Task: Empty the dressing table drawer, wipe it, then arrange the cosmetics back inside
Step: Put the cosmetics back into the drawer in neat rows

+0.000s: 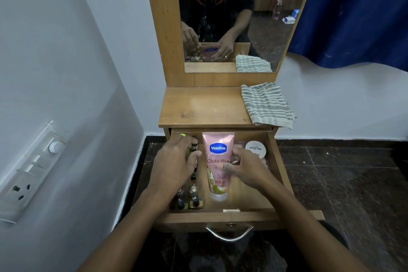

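The tube (217, 161), lying lengthwise in the drawer's (198, 218) centre, is pinched at its middle by the right hand (245, 168). A small bottle (193, 147) by the left wall is gripped by the left hand (174, 161). A jar (256, 149) is seen at the rear right corner, and a cloth (267, 104) on the tabletop's (203, 106) right edge.

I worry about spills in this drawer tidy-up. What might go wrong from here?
The left hand grips small bottles; one may slip and topple the upright bottles near the drawer front. The right hand pinches the Vaseline tube by its edge, so it may drop. The striped cloth overhangs the tabletop and could slide off.
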